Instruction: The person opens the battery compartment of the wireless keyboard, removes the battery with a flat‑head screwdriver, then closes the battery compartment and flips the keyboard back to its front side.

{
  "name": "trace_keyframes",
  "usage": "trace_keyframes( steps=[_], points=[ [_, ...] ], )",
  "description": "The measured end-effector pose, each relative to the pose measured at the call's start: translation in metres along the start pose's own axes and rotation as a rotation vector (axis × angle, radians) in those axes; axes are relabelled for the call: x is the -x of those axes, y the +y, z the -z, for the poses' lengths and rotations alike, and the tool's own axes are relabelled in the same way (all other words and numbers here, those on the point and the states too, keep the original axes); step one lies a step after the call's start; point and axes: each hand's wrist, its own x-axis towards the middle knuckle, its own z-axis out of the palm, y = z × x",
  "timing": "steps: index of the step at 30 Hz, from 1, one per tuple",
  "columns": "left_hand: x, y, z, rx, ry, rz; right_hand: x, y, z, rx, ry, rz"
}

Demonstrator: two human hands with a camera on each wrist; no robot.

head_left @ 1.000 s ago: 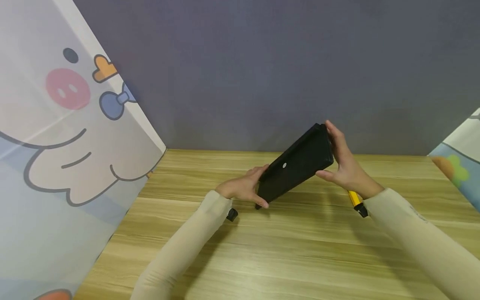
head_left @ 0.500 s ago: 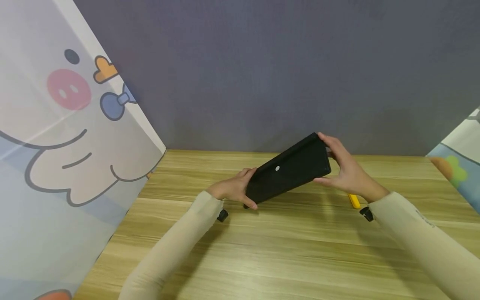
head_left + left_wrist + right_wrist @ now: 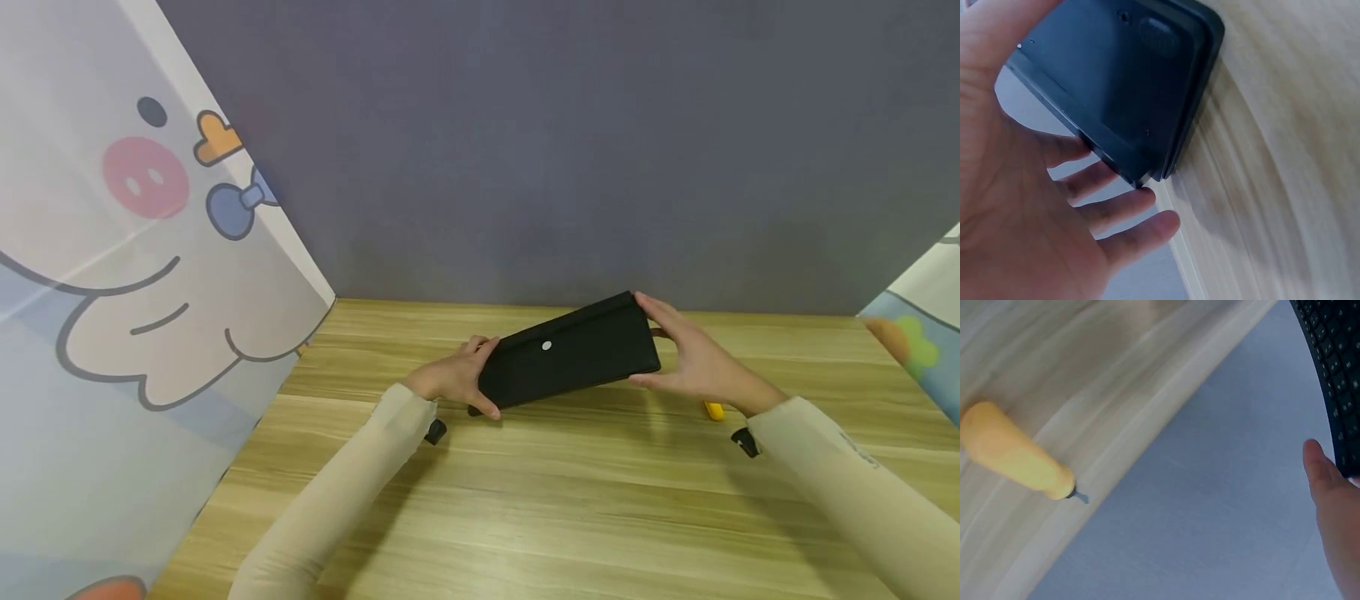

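A black keyboard (image 3: 581, 354) is held tilted above the table, its underside with a white round spot towards me. My left hand (image 3: 453, 377) grips the left end, thumb at the lower edge and fingers at the upper edge. The right end is held by my right hand (image 3: 696, 360) in a similar way. In the left wrist view the keyboard's corner (image 3: 1122, 87) shows a rubber foot and small screw holes. Its keys (image 3: 1338, 365) face away from me, seen in the right wrist view. The lower left corner is close to the wood; whether it touches, I cannot tell.
A yellow-handled screwdriver (image 3: 1019, 453) with a short metal shaft lies on the wooden table (image 3: 555, 508), mostly hidden behind my right wrist in the head view. A grey wall (image 3: 555, 150) rises behind the table. A cartoon-printed panel (image 3: 187, 333) stands at left.
Both hands have lowered the keyboard's right end, so it lies closer to level. The left end has moved a little to the left. More of the underside faces me.
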Motion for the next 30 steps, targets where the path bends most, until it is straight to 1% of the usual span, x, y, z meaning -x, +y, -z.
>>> trace_keyframes(
  steps=[6,11,14,17,21,23,27,30],
  points=[
    [-0.001,-0.002,-0.001,-0.04,0.019,0.03,0.005,0.007,-0.002,0.026,-0.111,-0.088],
    [-0.003,-0.001,0.0,-0.075,0.023,0.04,0.009,0.013,-0.006,0.019,-0.161,-0.128],
    [-0.004,0.0,-0.001,-0.1,0.018,0.035,0.012,0.017,-0.009,0.02,-0.185,-0.179],
    [-0.007,0.0,-0.003,-0.142,0.017,0.027,0.016,0.023,-0.015,-0.029,-0.23,-0.239],
    [-0.009,0.001,-0.005,-0.19,0.014,0.023,0.021,0.031,-0.024,-0.074,-0.324,-0.306],
    [-0.01,0.002,-0.005,-0.204,0.016,0.021,0.022,0.034,-0.027,-0.062,-0.346,-0.321],
    [-0.011,0.003,-0.003,-0.237,0.018,0.022,0.023,0.032,-0.029,-0.033,-0.337,-0.305],
    [-0.011,0.005,-0.003,-0.246,0.016,0.028,0.022,0.029,-0.032,-0.004,-0.358,-0.297]
  ],
)
